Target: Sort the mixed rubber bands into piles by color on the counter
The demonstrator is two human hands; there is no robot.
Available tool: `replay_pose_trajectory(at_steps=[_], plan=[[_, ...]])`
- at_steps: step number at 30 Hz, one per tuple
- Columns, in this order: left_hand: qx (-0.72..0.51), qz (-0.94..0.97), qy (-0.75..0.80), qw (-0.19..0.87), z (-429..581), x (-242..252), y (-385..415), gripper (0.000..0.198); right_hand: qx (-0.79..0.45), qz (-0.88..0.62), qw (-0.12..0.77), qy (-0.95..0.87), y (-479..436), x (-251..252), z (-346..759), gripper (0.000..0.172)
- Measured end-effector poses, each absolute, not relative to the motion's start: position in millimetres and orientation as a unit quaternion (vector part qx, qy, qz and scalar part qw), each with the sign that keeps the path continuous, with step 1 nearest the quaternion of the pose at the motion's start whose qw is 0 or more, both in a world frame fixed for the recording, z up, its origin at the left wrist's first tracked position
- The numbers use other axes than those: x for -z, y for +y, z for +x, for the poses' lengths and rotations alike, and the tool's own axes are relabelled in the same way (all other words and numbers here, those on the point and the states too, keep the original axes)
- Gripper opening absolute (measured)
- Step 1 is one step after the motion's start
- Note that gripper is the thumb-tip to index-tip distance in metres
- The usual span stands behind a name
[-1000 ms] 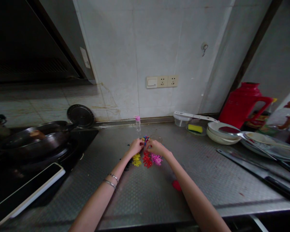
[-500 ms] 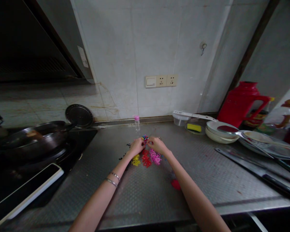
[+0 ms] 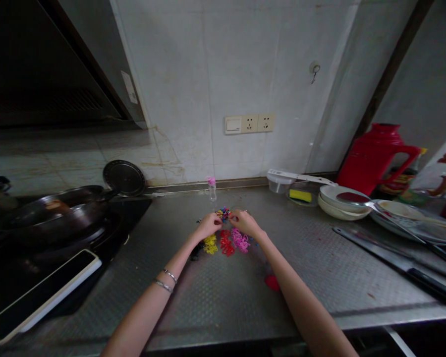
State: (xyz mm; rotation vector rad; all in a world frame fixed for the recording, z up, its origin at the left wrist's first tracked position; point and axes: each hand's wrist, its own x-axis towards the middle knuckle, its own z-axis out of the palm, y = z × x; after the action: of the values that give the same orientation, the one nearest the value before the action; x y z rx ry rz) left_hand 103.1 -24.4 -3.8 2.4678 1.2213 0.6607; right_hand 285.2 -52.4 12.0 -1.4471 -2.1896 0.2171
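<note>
A heap of mixed-colour small rubber bands (image 3: pixel 223 213) lies on the metal counter between my two hands. My left hand (image 3: pixel 210 225) is at the heap's left edge, thumb and fingers pinched together above the yellow bands (image 3: pixel 210 244). On the right side of the heap, my right hand (image 3: pixel 245 223) also pinches, just above the pink bands (image 3: pixel 240 241). Whatever is between the fingertips of either hand is too small to make out. Red bands (image 3: pixel 226 244) form a pile between the yellow and pink ones. Black bands (image 3: pixel 196 252) lie partly behind my left wrist.
A small clear bottle with a pink cap (image 3: pixel 211 188) stands behind the heap. A red object (image 3: pixel 272 282) lies beside my right forearm. A phone (image 3: pixel 44 292) and a wok (image 3: pixel 59 213) are at left; bowls (image 3: pixel 344 208), a knife (image 3: pixel 379 253) and a red thermos (image 3: pixel 373 158) at right.
My hands have drawn slightly apart, the left one moving away from the heap, so more of the mixed bands shows between them. The whole view has shifted a little.
</note>
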Motion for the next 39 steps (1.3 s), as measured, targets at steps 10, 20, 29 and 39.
replay_pose_trajectory(at_steps=[10,20,29,39], plan=[[-0.295,0.824,0.461,0.149,75,-1,-37,0.021,-0.073,-0.568,0.222,-0.789,-52,-8,284,0.020],[-0.349,0.749,0.539,0.160,27,7,-19,0.021,-0.026,-0.608,0.168,-0.775,-52,-4,274,0.024],[-0.377,0.712,0.552,0.215,16,10,-16,0.023,0.005,-0.590,0.126,-0.798,-44,2,265,0.025],[-0.404,0.708,0.540,0.209,18,11,-15,0.024,0.035,-0.569,0.128,-0.811,-46,-7,270,0.025]])
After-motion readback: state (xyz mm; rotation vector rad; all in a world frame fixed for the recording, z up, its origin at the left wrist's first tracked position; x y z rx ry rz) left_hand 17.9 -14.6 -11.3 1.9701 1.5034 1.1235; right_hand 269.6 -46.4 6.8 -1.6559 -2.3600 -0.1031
